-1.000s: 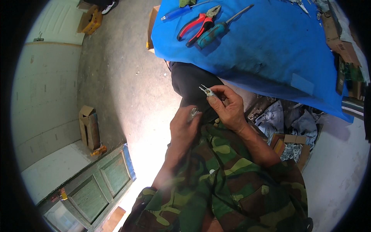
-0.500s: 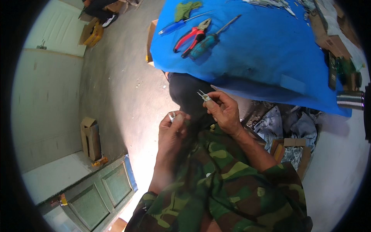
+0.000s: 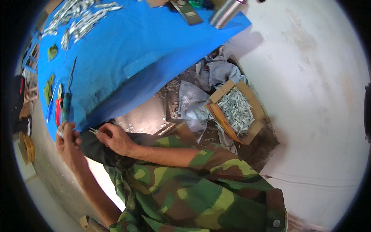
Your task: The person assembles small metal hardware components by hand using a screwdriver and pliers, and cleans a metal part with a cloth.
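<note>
My right hand [image 3: 117,140] is closed, with thumb and fingers pinching a small white piece with two metal prongs [image 3: 94,131]. The prongs point left, toward my other hand. Beside it, over my dark-trousered leg, my left hand [image 3: 72,146] is curled around a small white piece [image 3: 60,133] that is mostly hidden by the fingers. The hands are apart. Just beyond the left hand, on the blue-covered table [image 3: 112,58], lie a teal-handled screwdriver [image 3: 67,106], red-handled pliers [image 3: 58,106] and a blue-handled screwdriver [image 3: 50,110].
Many thin whitish strips [image 3: 83,19] are heaped at the table's far left. A steel flask [image 3: 228,13] stands near its right corner. Below, an open cardboard box [image 3: 253,100] holds many small metallic pieces [image 3: 236,112], beside grey plastic bags [image 3: 191,100]. A white wall [image 3: 309,116] bounds the right.
My view has swung to the right, bringing the box of metallic pieces and the wall into fuller sight. Both hands now appear farther left and keep hold of their small pieces.
</note>
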Demonstrator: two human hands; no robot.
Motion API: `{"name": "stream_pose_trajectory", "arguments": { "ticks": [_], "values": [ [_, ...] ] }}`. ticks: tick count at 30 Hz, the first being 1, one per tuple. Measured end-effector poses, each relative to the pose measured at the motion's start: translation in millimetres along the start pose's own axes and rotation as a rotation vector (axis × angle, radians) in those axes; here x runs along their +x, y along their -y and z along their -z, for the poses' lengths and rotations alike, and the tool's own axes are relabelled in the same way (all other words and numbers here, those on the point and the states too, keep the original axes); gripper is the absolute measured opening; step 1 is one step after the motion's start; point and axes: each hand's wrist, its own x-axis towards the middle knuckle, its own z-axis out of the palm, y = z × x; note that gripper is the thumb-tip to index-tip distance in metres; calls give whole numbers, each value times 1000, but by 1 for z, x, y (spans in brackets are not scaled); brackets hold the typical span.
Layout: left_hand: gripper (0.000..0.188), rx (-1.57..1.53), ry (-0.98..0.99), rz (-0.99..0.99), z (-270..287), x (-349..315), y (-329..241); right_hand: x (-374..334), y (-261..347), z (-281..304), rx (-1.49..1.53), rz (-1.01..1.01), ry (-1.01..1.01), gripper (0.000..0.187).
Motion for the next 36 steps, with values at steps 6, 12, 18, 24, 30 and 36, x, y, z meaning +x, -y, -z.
{"name": "stream_pose_trajectory", "arguments": {
  "ticks": [6,12,18,24,30,36],
  "values": [
    [67,172,840,-272,-166,-141,-48,-5,-10,-12,-219,-14,-13,25],
    [43,117,523,-170,-128,-109,-35,-10,2,9,39,155,-18,25],
    [36,243,121,-171,-33,-86,-18,-5,17,29,26,144,-50,27],
    [34,221,-19,-159,36,-100,12,-24,41,67,-115,282,-14,27],
    [32,127,-106,-106,43,-127,22,-32,32,122,-156,185,-93,24],
    [32,98,-172,-105,36,-135,11,-32,58,130,-88,83,-74,30]
  ]
}}
